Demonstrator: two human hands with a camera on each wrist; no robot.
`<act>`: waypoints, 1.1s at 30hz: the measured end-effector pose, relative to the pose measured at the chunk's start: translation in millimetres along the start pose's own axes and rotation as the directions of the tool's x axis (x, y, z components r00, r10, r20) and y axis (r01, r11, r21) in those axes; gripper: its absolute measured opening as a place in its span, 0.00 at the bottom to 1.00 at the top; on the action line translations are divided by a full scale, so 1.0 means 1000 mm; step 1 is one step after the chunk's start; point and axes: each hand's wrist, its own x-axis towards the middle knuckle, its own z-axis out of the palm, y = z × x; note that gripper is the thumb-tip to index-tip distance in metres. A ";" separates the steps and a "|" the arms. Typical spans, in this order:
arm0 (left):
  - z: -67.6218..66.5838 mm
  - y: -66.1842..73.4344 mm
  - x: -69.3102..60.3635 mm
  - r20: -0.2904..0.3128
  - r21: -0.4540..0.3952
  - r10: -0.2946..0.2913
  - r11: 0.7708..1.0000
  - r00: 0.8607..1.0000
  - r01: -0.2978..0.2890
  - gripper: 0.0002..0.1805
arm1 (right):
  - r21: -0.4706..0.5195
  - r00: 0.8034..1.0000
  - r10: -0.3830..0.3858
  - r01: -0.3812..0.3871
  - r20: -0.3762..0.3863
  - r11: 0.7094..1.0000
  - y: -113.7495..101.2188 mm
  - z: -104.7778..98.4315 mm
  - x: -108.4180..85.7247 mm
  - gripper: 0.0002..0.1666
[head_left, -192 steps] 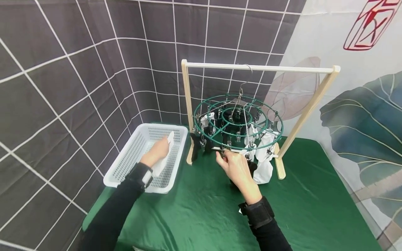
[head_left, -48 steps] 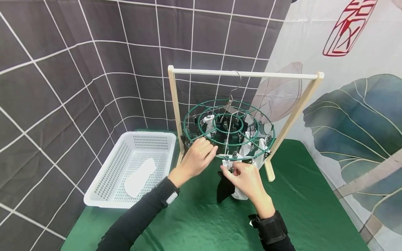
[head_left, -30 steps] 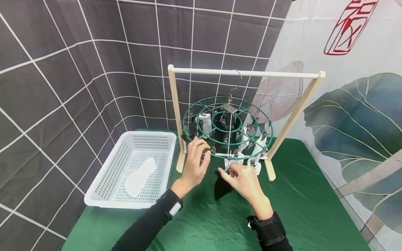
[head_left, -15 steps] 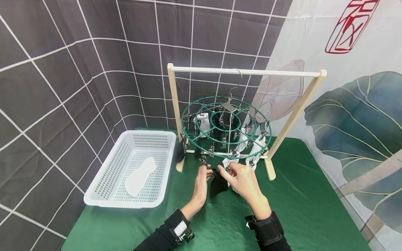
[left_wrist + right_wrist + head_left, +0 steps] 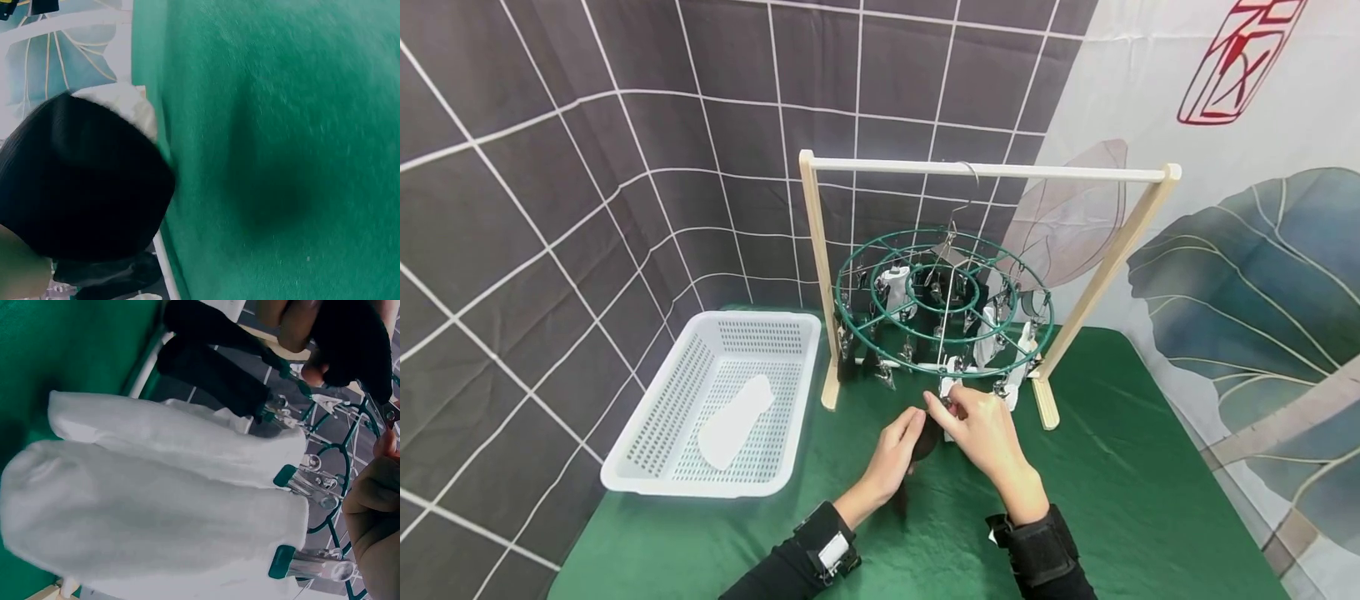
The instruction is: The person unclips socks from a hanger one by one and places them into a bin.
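Left grip (image 5: 887, 458) has hold of a black sock (image 5: 927, 440), which sits between both hands; right grip (image 5: 988, 421) is pinching a little metal clip (image 5: 390, 415) right by it. Green hanger (image 5: 951, 374) dangles just beyond both grips, and the white basket (image 5: 805, 400) with a white sock (image 5: 735, 422) inside is off left of the left one.

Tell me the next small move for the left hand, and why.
Probably the left hand should guide the edge of the black sock into the clip: it holds the sock right by that clip, which the right hand pinches, and the white socks nearby hang clipped by their edges. Whether the edge already sits inside is unclear.
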 end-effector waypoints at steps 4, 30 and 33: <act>0.001 -0.005 0.001 -0.078 0.113 0.087 0.991 0.993 -0.078 0.15 | -0.011 1.000 0.007 -0.007 -0.005 1.000 0.002 0.000 0.000 0.27; -0.001 0.002 0.004 -0.085 0.395 0.160 0.911 0.983 -0.114 0.21 | 0.059 0.999 0.001 0.001 -0.043 0.998 0.003 0.003 0.000 0.28; -0.003 0.004 0.004 -0.075 0.433 0.164 0.894 0.984 -0.116 0.21 | 0.060 0.999 0.011 -0.008 -0.041 0.998 0.002 0.003 0.000 0.28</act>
